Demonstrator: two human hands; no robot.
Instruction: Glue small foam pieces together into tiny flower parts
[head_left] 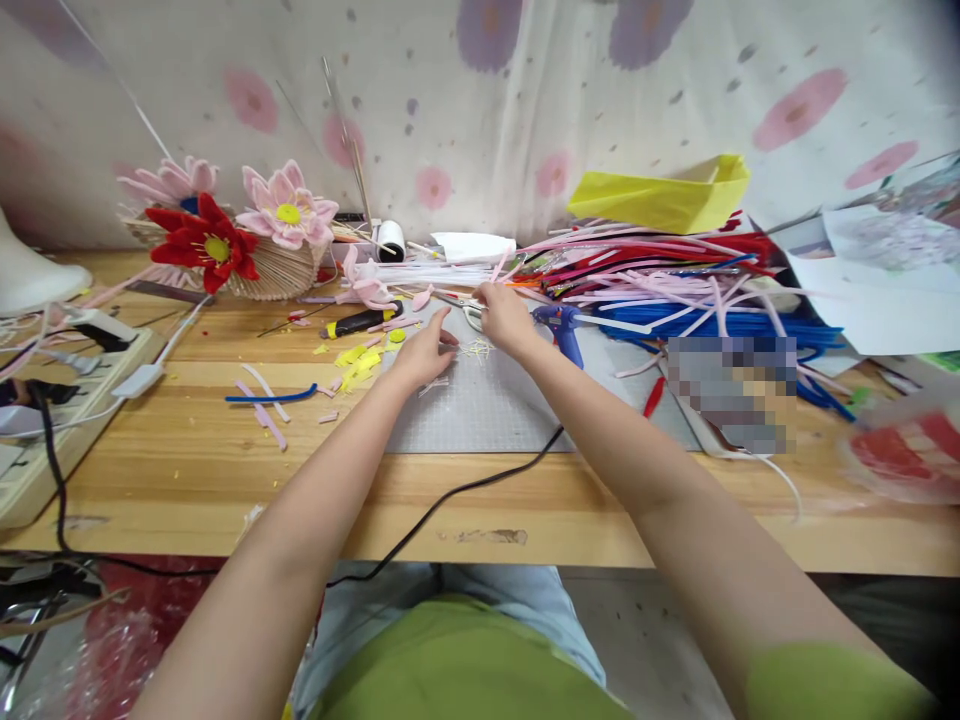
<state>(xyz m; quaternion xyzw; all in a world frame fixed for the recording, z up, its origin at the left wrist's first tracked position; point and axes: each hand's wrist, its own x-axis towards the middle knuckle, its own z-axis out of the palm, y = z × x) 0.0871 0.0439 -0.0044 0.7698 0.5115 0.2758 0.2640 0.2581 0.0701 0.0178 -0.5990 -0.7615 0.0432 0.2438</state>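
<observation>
My right hand [507,318] is over the middle of the grey cutting mat [480,425], its fingers curled around the handles of a pair of scissors [472,316] whose blades point left. Just left of it, my left hand [427,352] hovers at the mat's edge with fingers apart, holding nothing. Between both hands lies a small scatter of thin pale yellow-white bits [475,348]. A pink fuzzy petal piece [422,298] lies beyond my left hand. To the right of my right hand rests a blue glue gun [562,330].
Pink and red fuzzy flowers [214,245] stand at the back left. A black-and-yellow tool [366,320] and yellow scraps [358,365] lie left. Bundles of coloured pipe cleaners [660,290] fill the back right. A black cable [450,492] crosses the front; a power strip [82,420] sits far left.
</observation>
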